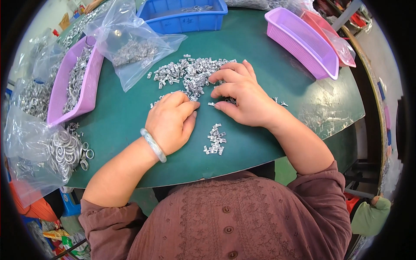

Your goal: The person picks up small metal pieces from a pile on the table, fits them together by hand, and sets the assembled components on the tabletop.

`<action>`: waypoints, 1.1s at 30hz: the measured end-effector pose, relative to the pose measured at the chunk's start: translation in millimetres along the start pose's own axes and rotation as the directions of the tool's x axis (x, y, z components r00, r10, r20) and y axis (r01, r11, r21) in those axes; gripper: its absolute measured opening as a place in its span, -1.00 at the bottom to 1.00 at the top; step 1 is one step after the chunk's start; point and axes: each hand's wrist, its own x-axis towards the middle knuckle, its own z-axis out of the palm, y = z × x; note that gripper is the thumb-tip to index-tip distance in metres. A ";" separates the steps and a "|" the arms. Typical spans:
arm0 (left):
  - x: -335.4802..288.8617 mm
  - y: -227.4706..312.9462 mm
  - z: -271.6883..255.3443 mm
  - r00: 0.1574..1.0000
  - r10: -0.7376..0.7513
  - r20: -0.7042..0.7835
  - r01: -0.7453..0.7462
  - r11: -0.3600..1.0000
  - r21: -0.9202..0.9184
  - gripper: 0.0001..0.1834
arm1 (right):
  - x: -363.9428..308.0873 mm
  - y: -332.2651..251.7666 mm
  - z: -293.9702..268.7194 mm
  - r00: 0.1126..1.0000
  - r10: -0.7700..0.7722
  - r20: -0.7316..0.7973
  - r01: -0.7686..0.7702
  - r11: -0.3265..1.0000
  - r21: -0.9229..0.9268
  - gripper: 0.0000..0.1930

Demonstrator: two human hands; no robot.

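Observation:
A loose pile of small silvery metal pieces [197, 71] lies in the middle of the green table. My left hand [171, 121], a pale bangle [153, 145] at its wrist, is at the pile's near edge. Its fingers are bent and held together, thumb close to the index finger; whatever is between them is hidden. Over the pile's right side arches my right hand [245, 95], fingers apart. A few pieces show beneath its palm, and one lies by the thumb tip. Nearer to me is a small separate group of the same metal pieces [215, 141].
Clear plastic bags [130, 56] of metal parts and a purple basket [93, 82] line the left, beside a heap of metal rings [65, 151]. A blue bin [182, 21] stands at the back. Another purple basket [299, 39] and a red one [346, 58] are far right.

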 end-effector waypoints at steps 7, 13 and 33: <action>-0.6 0.0 1.5 1.000 0.000 -0.011 0.000 0.999 -0.034 -0.83 | -1.1 -0.3 7.5 0.995 -0.092 -0.023 0.090 0.993 -0.082 -0.94; -0.9 3.3 3.0 1.000 -0.011 0.013 0.012 0.995 -0.097 -0.83 | -0.1 -2.0 12.5 0.982 -0.188 -0.031 0.189 0.982 0.022 -0.96; -2.6 8.9 -3.6 0.983 0.144 0.117 -0.117 0.971 -0.210 -0.84 | 5.2 -1.9 18.5 0.981 -0.178 -0.078 0.170 0.981 -0.098 -0.72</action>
